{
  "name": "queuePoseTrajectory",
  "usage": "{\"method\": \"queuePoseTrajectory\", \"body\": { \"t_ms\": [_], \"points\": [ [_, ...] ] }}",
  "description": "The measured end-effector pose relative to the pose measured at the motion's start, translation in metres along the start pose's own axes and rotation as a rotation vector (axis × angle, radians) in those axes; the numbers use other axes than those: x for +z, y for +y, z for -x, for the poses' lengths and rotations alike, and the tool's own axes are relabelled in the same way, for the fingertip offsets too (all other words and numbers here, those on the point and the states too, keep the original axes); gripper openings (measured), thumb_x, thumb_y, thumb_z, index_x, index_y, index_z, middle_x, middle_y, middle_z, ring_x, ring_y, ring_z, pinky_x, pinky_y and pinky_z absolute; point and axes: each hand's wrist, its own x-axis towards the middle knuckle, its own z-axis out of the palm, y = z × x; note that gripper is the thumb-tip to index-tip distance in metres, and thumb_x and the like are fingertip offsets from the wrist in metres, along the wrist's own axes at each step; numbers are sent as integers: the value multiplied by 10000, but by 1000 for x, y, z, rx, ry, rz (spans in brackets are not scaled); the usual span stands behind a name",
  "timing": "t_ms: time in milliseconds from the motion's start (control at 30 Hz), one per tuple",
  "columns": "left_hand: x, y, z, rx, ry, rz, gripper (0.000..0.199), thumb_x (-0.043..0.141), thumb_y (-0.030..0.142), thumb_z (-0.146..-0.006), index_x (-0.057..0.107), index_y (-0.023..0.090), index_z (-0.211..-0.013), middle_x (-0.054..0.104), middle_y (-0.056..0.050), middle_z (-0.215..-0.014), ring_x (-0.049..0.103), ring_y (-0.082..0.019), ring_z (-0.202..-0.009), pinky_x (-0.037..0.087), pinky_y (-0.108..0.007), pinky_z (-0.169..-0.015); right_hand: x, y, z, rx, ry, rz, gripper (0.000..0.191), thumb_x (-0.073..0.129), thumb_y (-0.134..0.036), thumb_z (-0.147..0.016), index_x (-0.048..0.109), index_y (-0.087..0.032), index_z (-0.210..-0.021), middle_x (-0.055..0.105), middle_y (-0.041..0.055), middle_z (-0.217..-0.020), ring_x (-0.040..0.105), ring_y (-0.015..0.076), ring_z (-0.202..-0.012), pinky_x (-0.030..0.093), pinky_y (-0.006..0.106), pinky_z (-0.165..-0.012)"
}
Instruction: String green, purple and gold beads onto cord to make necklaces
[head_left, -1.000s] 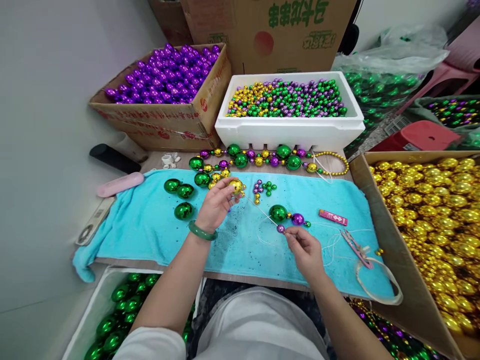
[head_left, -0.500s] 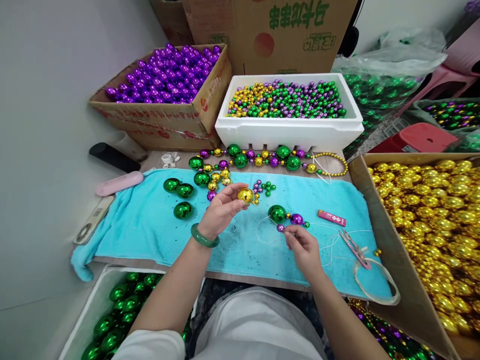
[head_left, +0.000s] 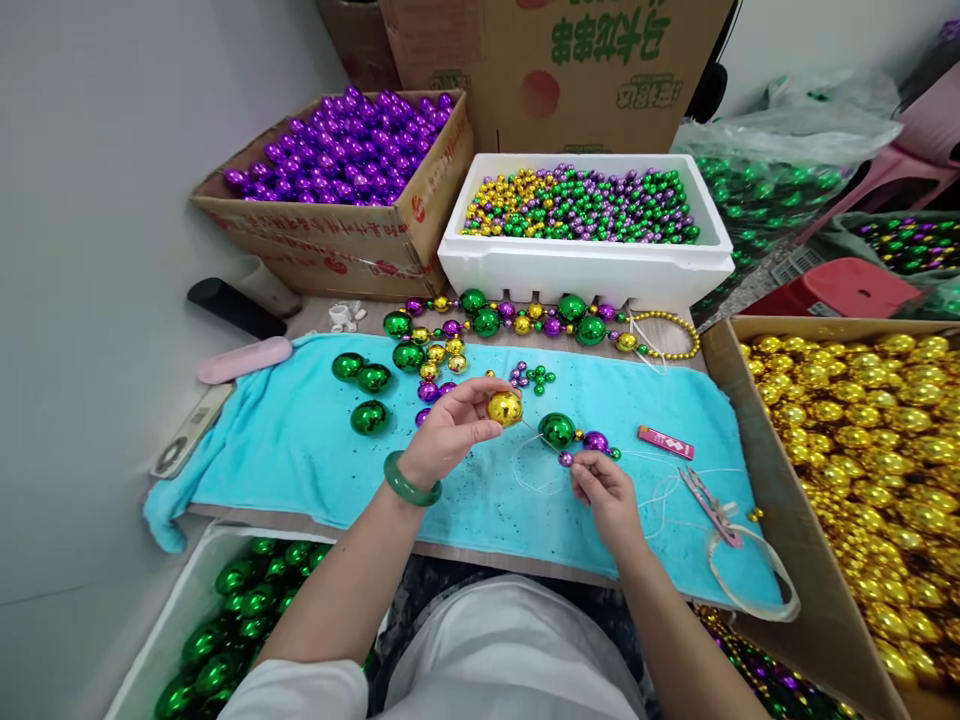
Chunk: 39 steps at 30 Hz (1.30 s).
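Between the thumb and fingers of my left hand is a shiny gold bead, raised over the blue towel. My right hand pinches a small purple bead and a thin white string that runs toward the gold bead. Whether the string passes through the gold bead I cannot tell. Just beyond my right hand lie a large green bead, a purple bead and smaller beads in a row. Small loose purple beads and green beads rest behind my left hand.
Three large green beads lie on the towel. Small scissors and a pink packet sit at right. A finished-looking bead strand lies behind. A foam box and cartons of purple beads and gold beads surround the towel.
My left hand has brought the gold bead slightly right and lower, nearer the string. My right hand keeps its pinch almost in place. The whole view has shifted a little.
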Motion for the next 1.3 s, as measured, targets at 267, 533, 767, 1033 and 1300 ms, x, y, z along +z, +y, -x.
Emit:
{"method": "queuePoseTrajectory", "body": {
  "t_ms": [267,533,767,1033,1300],
  "points": [
    [0,0,2,-4,23,-29,373,836,270,-663,712,231,-1013,667,-64,-1051,608,-176,-899,500,-305,-821,-1,2,-2,-3,-30,-15,201,660,-381,-766,629,-183,-758,509,-27,-541,451,103,-483,321,221,-426],
    [-4,1,4,11,-33,45,367,824,247,-673,716,233,-1023,671,-62,-1039,605,-176,-915,506,-291,-793,3,5,-1,47,-45,-79,229,680,-404,-743,618,-184,-740,509,-31,-524,414,88,-451,299,215,-415],
    [-4,1,4,-3,-55,34,376,826,245,-664,718,223,-1023,679,-71,-1025,606,-179,-887,500,-304,-795,3,6,-2,56,-62,-68,225,687,-403,-736,620,-189,-744,492,-37,-514,411,90,-448,289,220,-413],
    [-3,0,2,29,-53,16,367,827,251,-672,733,249,-1027,678,-63,-1042,597,-171,-921,498,-283,-805,2,5,-5,21,-72,-54,190,672,-368,-747,630,-183,-732,499,-35,-516,422,89,-450,286,216,-409],
    [-3,0,2,-11,-104,37,369,817,267,-688,729,252,-1046,662,-53,-987,598,-143,-846,516,-247,-735,0,11,-5,94,-85,-125,240,704,-405,-724,621,-180,-733,498,-35,-518,423,85,-448,279,203,-402]
  ]
}}
